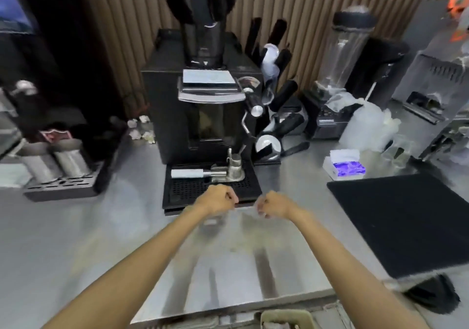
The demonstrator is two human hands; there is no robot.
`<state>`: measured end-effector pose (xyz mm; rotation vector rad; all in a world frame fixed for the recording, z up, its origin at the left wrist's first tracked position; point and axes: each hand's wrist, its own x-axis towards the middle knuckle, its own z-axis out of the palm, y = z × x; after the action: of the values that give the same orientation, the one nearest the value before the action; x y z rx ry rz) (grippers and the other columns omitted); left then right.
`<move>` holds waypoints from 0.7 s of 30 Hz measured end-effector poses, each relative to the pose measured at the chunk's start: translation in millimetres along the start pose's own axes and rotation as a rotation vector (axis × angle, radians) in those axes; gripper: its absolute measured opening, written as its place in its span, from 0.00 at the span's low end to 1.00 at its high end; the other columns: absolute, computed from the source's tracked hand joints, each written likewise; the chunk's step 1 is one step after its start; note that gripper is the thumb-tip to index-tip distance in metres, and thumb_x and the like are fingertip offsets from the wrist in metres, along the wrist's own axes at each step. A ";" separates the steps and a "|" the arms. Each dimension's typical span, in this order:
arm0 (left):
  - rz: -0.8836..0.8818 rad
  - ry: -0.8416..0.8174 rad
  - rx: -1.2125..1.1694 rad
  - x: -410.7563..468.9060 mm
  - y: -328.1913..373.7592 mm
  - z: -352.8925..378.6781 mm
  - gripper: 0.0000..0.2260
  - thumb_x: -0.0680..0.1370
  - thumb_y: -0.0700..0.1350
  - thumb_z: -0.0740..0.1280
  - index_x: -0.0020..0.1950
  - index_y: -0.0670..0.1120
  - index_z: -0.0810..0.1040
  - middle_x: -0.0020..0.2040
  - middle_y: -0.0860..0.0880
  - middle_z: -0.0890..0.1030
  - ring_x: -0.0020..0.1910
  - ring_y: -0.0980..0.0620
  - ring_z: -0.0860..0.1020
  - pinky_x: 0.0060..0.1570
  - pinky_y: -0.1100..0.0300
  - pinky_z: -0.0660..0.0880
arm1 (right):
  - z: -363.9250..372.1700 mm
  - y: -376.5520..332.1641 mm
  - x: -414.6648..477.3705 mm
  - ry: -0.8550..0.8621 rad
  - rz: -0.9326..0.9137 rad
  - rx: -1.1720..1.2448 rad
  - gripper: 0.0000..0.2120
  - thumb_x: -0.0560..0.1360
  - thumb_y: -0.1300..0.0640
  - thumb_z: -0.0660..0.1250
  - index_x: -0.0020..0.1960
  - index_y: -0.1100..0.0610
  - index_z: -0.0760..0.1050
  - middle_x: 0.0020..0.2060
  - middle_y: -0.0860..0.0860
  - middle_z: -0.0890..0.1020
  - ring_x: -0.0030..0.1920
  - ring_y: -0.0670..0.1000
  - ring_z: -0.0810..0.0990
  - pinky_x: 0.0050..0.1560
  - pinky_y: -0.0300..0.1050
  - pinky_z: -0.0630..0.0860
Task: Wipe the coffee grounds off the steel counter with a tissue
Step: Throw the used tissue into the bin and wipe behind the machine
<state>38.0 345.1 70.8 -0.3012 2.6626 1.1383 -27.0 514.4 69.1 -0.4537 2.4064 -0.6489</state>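
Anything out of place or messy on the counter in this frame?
Yes. Crumpled tissues lie on the steel counter left of the coffee machine, by the wall. A faint brownish smear shows below both fists; too blurred to confirm as grounds.

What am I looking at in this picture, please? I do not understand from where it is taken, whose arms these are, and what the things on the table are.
The picture comes from a camera worn on a person's head, looking down at a steel counter. The two bare arms are that person's own. The left hand and right hand are loosely closed, side by side; no tissue shows in either. Behind them stands a black coffee machine with a portafilter on its drip tray. To the right lie a tissue box and a black mat. The picture is too blurred to make out coffee grounds.
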 end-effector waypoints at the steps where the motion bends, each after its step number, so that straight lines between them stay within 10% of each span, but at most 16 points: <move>1: -0.048 0.020 -0.031 -1.2 -19.7 -20.3 0.10 0.71 0.34 0.62 0.38 0.48 0.78 0.39 0.46 0.81 0.40 0.49 0.81 0.45 0.58 0.80 | 8.3 -25.9 11.6 -0.012 -0.051 0.001 0.10 0.74 0.64 0.59 0.46 0.58 0.79 0.40 0.54 0.80 0.37 0.50 0.79 0.35 0.33 0.75; 8: -0.288 0.106 -0.019 9.2 -138.9 -159.3 0.09 0.73 0.34 0.61 0.47 0.46 0.77 0.40 0.46 0.79 0.32 0.52 0.76 0.14 0.71 0.63 | 73.6 -199.5 97.4 -0.151 -0.243 0.039 0.08 0.75 0.62 0.59 0.44 0.54 0.76 0.42 0.53 0.80 0.35 0.49 0.78 0.23 0.31 0.67; 12: -0.319 0.126 0.014 42.2 -187.2 -224.6 0.10 0.74 0.37 0.60 0.49 0.45 0.79 0.41 0.47 0.80 0.36 0.50 0.79 0.24 0.66 0.70 | 100.8 -268.3 153.7 -0.153 -0.251 0.069 0.09 0.76 0.62 0.60 0.50 0.60 0.78 0.44 0.54 0.79 0.38 0.49 0.77 0.22 0.28 0.70; 17: -0.300 0.160 0.042 104.1 -221.6 -270.8 0.10 0.75 0.38 0.58 0.49 0.40 0.79 0.44 0.43 0.79 0.44 0.46 0.81 0.34 0.59 0.75 | 114.7 -312.0 232.9 -0.040 -0.206 0.043 0.12 0.74 0.60 0.60 0.54 0.62 0.79 0.54 0.57 0.81 0.54 0.58 0.79 0.56 0.50 0.78; 21: -0.288 0.224 0.105 150.8 -236.7 -280.8 0.09 0.75 0.39 0.57 0.38 0.42 0.75 0.54 0.36 0.79 0.54 0.38 0.78 0.51 0.49 0.76 | 110.3 -330.9 278.9 0.048 -0.170 -0.075 0.14 0.76 0.60 0.58 0.59 0.59 0.76 0.60 0.58 0.77 0.62 0.59 0.74 0.63 0.51 0.71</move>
<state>-76.5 -34.7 54.5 -0.8059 2.7351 0.9196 -116.5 77.6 44.1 -0.6874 2.4621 -0.6505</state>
